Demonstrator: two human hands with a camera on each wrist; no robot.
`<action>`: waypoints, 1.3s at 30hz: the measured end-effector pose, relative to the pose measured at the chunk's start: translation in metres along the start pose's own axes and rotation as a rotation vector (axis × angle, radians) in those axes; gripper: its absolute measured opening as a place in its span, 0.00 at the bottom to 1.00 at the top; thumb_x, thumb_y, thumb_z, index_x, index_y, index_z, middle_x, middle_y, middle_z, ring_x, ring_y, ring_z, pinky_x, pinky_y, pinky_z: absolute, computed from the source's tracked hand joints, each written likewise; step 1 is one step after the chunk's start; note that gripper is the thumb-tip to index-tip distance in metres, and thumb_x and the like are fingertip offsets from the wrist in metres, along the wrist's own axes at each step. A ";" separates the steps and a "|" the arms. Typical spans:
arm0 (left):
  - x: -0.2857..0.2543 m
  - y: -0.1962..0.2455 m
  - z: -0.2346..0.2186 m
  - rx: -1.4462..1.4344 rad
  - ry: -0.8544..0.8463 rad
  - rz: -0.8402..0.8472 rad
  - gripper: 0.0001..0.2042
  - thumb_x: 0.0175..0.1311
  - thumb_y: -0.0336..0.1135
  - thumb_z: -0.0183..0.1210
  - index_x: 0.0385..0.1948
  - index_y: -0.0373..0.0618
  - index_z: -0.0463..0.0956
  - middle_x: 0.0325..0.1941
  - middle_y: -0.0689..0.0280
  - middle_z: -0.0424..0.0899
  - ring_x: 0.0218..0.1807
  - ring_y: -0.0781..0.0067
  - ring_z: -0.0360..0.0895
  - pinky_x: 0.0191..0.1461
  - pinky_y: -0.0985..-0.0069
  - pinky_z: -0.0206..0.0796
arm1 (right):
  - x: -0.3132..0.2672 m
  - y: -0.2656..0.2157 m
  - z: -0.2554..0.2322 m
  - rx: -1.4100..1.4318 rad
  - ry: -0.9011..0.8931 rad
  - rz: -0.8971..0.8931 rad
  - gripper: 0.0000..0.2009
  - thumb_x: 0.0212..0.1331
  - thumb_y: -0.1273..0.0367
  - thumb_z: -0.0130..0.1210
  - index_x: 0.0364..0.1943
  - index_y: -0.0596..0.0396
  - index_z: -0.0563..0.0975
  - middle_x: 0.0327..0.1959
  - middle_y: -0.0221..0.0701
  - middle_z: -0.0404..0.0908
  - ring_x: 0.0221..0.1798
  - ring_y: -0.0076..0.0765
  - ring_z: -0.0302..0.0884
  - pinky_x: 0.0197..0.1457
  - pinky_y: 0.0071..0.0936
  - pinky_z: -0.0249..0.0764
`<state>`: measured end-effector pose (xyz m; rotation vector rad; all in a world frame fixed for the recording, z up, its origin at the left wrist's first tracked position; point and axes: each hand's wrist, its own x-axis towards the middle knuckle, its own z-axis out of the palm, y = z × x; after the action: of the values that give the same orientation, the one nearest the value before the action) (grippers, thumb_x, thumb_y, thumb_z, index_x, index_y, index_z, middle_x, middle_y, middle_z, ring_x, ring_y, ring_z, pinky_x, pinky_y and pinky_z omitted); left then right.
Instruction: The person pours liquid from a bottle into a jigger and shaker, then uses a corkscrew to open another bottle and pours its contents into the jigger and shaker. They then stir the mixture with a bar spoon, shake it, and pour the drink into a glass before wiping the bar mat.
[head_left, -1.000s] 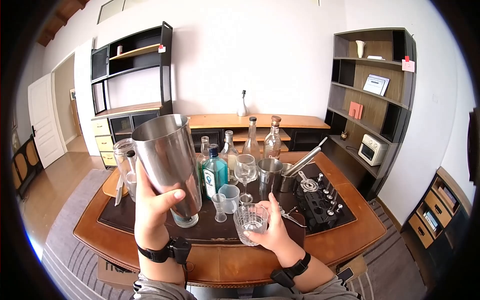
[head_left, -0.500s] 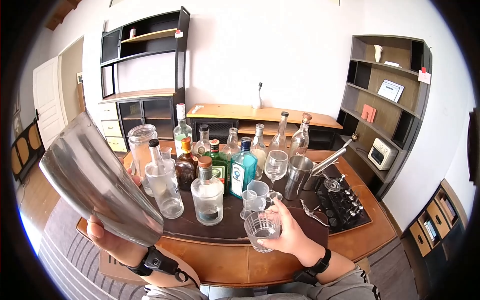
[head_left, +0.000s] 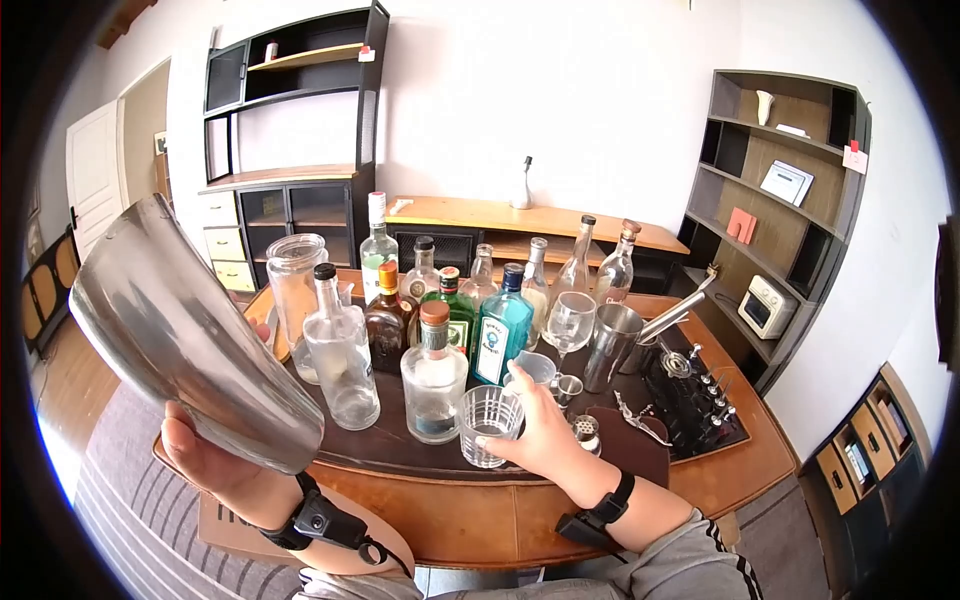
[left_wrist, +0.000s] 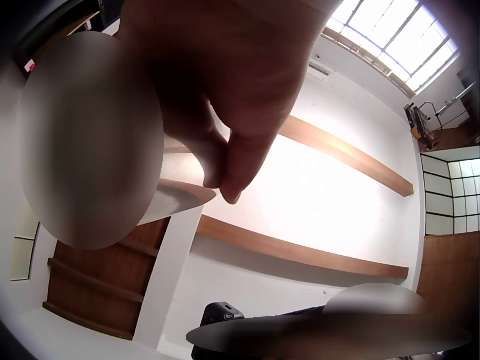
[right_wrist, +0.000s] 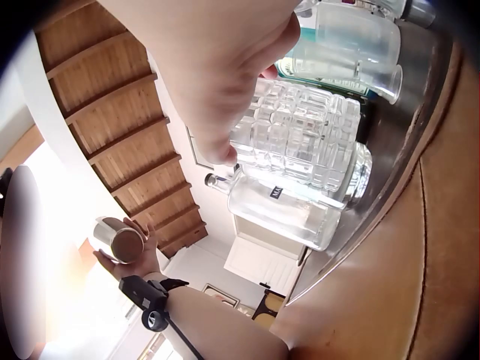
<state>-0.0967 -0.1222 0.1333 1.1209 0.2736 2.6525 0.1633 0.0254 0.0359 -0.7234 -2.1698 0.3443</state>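
Note:
My left hand (head_left: pixel 222 468) grips a large metal shaker tin (head_left: pixel 190 335) at the left, tilted with its wide mouth toward the upper left. In my right hand (head_left: pixel 545 437), thumb and fingers hold a clear cut-glass tumbler (head_left: pixel 490 428) upright near the table's front. The right wrist view shows the tumbler (right_wrist: pixel 300 135) close beside a clear bottle (right_wrist: pixel 281 208). Directly left of the tumbler in the head view stands a cork-topped clear bottle (head_left: pixel 434 385). A plastic measuring cup (head_left: pixel 533 368) is partly hidden behind my right hand.
Several bottles, including a blue one (head_left: pixel 502 330), stand behind. A glass jar (head_left: pixel 297 300) is at the left. A stemmed glass (head_left: pixel 571 322), a metal tin (head_left: pixel 612 345), a small shaker (head_left: pixel 586 432) and a black tool tray (head_left: pixel 695 400) lie toward the right.
The shaker tin has swung left and tilted from nearly upright. My right hand and the tumbler have shifted left over the table, closer to the cork-topped bottle. The head view has turned left.

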 end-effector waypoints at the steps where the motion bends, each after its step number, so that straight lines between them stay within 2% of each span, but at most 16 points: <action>1: 0.001 0.000 -0.001 0.020 -0.009 0.011 0.42 0.61 0.56 0.54 0.71 0.37 0.50 0.65 0.32 0.62 0.58 0.40 0.75 0.41 0.66 0.84 | -0.001 0.001 0.000 -0.003 -0.007 -0.001 0.53 0.39 0.62 0.75 0.71 0.57 0.53 0.53 0.47 0.72 0.58 0.45 0.73 0.63 0.38 0.69; 3: 0.000 -0.002 0.003 0.057 0.017 0.022 0.41 0.63 0.56 0.51 0.71 0.37 0.50 0.66 0.32 0.61 0.57 0.42 0.77 0.40 0.67 0.84 | -0.003 0.001 -0.001 0.062 -0.047 0.059 0.53 0.39 0.62 0.75 0.71 0.57 0.53 0.54 0.47 0.72 0.58 0.45 0.73 0.63 0.38 0.69; 6: 0.001 -0.002 -0.004 0.065 -0.053 -0.031 0.40 0.63 0.54 0.52 0.71 0.38 0.49 0.67 0.33 0.60 0.60 0.40 0.74 0.42 0.66 0.84 | -0.008 0.004 0.001 0.086 -0.101 0.133 0.54 0.41 0.62 0.74 0.72 0.59 0.50 0.56 0.49 0.72 0.60 0.45 0.73 0.64 0.36 0.68; 9: -0.002 -0.003 -0.007 0.036 -0.039 -0.057 0.39 0.63 0.52 0.52 0.71 0.38 0.49 0.67 0.34 0.59 0.64 0.38 0.69 0.45 0.62 0.83 | -0.010 0.004 0.001 0.108 -0.132 0.180 0.54 0.44 0.62 0.74 0.72 0.60 0.49 0.59 0.50 0.70 0.62 0.44 0.72 0.65 0.34 0.68; 12: -0.001 0.001 -0.012 -0.245 -0.255 -0.179 0.37 0.61 0.47 0.57 0.69 0.37 0.56 0.67 0.40 0.65 0.66 0.31 0.65 0.66 0.45 0.65 | -0.013 0.008 0.004 0.140 -0.123 0.181 0.53 0.45 0.62 0.73 0.72 0.60 0.49 0.61 0.50 0.69 0.63 0.43 0.71 0.65 0.35 0.67; 15: -0.007 -0.003 -0.005 -0.028 -0.119 -0.095 0.38 0.64 0.49 0.54 0.71 0.37 0.50 0.68 0.36 0.59 0.68 0.38 0.63 0.50 0.59 0.81 | -0.015 0.011 0.004 0.130 -0.140 0.180 0.52 0.46 0.63 0.73 0.72 0.60 0.49 0.63 0.49 0.67 0.63 0.41 0.70 0.66 0.33 0.66; 19: -0.006 -0.008 -0.008 -0.012 -0.128 -0.094 0.37 0.64 0.49 0.54 0.70 0.35 0.52 0.68 0.37 0.61 0.68 0.40 0.65 0.52 0.62 0.81 | -0.016 0.014 0.001 0.144 -0.122 0.151 0.52 0.46 0.63 0.73 0.72 0.59 0.49 0.64 0.49 0.66 0.64 0.41 0.69 0.65 0.33 0.68; 22: -0.004 -0.009 -0.008 0.015 -0.197 -0.101 0.37 0.65 0.50 0.54 0.69 0.34 0.53 0.67 0.38 0.63 0.67 0.42 0.67 0.52 0.63 0.81 | -0.015 0.010 -0.002 0.186 -0.167 0.231 0.51 0.46 0.63 0.72 0.73 0.57 0.49 0.66 0.50 0.65 0.65 0.42 0.69 0.62 0.32 0.70; 25: -0.002 -0.009 -0.009 0.059 -0.223 -0.099 0.37 0.64 0.51 0.54 0.69 0.34 0.53 0.66 0.38 0.64 0.66 0.43 0.68 0.52 0.64 0.81 | -0.018 0.016 0.005 0.163 -0.118 0.201 0.50 0.46 0.59 0.70 0.73 0.50 0.50 0.61 0.53 0.68 0.64 0.55 0.69 0.66 0.41 0.68; 28: -0.003 -0.010 -0.010 0.058 -0.192 -0.099 0.38 0.63 0.52 0.54 0.69 0.34 0.54 0.66 0.39 0.65 0.66 0.44 0.69 0.52 0.64 0.81 | -0.018 0.022 0.006 0.098 -0.135 0.159 0.51 0.47 0.61 0.72 0.73 0.56 0.49 0.68 0.48 0.62 0.65 0.41 0.69 0.54 0.29 0.74; 30: -0.004 -0.010 -0.010 0.052 -0.150 -0.093 0.38 0.63 0.53 0.54 0.69 0.34 0.54 0.66 0.39 0.65 0.65 0.43 0.70 0.53 0.64 0.80 | -0.017 0.018 0.004 0.128 -0.144 0.193 0.52 0.47 0.60 0.72 0.73 0.56 0.49 0.68 0.48 0.62 0.65 0.42 0.69 0.54 0.30 0.74; 34: 0.000 -0.010 -0.020 0.065 -0.194 -0.082 0.38 0.63 0.53 0.54 0.68 0.35 0.56 0.65 0.38 0.66 0.64 0.43 0.70 0.53 0.64 0.80 | -0.015 0.016 0.004 0.157 -0.155 0.255 0.51 0.47 0.61 0.72 0.72 0.58 0.50 0.68 0.49 0.62 0.66 0.43 0.68 0.61 0.32 0.72; 37: -0.004 -0.010 -0.008 0.105 -0.130 -0.072 0.38 0.62 0.53 0.55 0.67 0.33 0.57 0.64 0.37 0.67 0.64 0.42 0.71 0.51 0.63 0.81 | -0.020 0.027 0.017 0.209 -0.080 0.198 0.49 0.48 0.59 0.69 0.72 0.54 0.50 0.64 0.54 0.65 0.66 0.56 0.67 0.68 0.42 0.65; 39: -0.006 -0.009 -0.004 0.123 -0.052 -0.065 0.38 0.62 0.52 0.55 0.67 0.32 0.57 0.63 0.36 0.67 0.63 0.41 0.72 0.49 0.63 0.81 | -0.019 0.027 0.017 0.206 -0.076 0.190 0.49 0.48 0.59 0.69 0.72 0.54 0.51 0.64 0.55 0.65 0.66 0.57 0.66 0.69 0.42 0.65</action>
<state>-0.0944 -0.1153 0.1240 1.1943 0.4612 2.5761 0.1700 0.0352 0.0006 -0.8113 -2.1020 0.6934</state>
